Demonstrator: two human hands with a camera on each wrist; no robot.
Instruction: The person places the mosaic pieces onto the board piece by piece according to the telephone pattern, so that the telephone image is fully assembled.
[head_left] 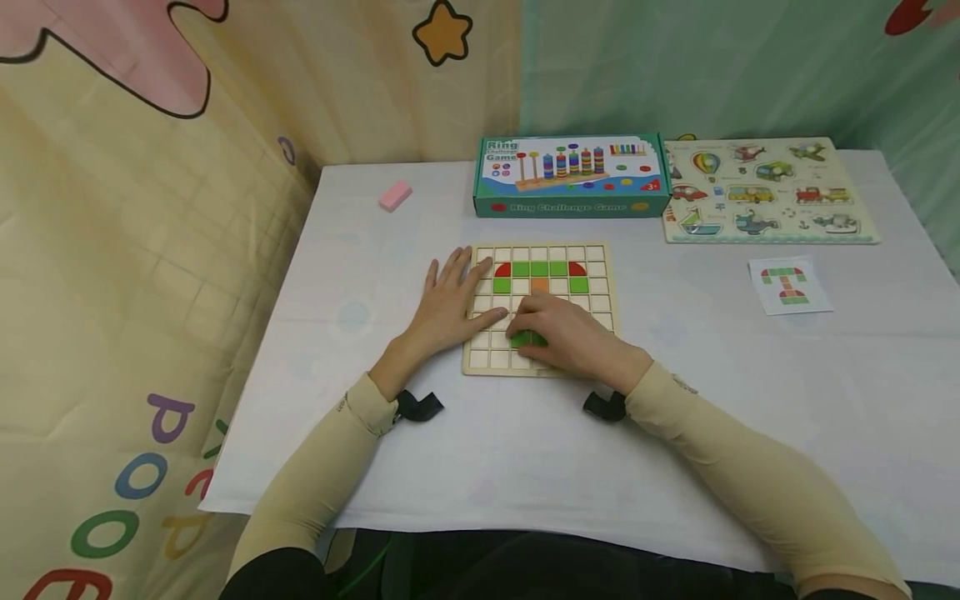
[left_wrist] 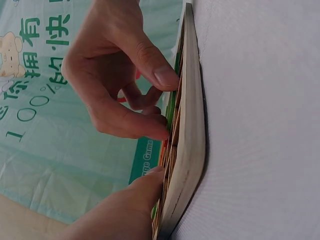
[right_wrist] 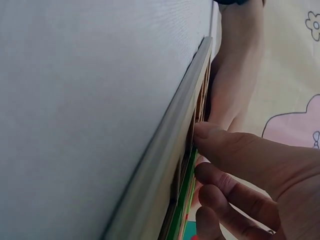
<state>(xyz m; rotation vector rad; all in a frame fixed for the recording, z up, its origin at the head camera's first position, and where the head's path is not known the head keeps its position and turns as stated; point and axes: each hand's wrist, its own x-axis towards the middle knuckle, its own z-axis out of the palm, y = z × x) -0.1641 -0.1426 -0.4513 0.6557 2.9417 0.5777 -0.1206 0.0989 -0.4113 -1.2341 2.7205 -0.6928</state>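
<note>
A square wooden grid board (head_left: 480, 359) lies flat on the table. My left hand (head_left: 446, 308) rests with spread fingers over its left edge, the thumb reaching across the cells. Curled over the lower middle of the board, my right hand (head_left: 573, 333) has thumb and fingertips on either side of green tiles (head_left: 527, 339); the left wrist view shows those fingertips right at the surface. Along the upper part run a green tile row (head_left: 538, 269), red rounded pieces (head_left: 577, 269) at its ends, and an orange tile (head_left: 539, 285) below. My right hand hides the cells under it.
A pattern card (head_left: 787, 285) with a red, green and orange figure lies to the right. At the back stand a green game box (head_left: 573, 206) and a vehicle picture board (head_left: 780, 221). A pink block (head_left: 395, 196) lies at the back left.
</note>
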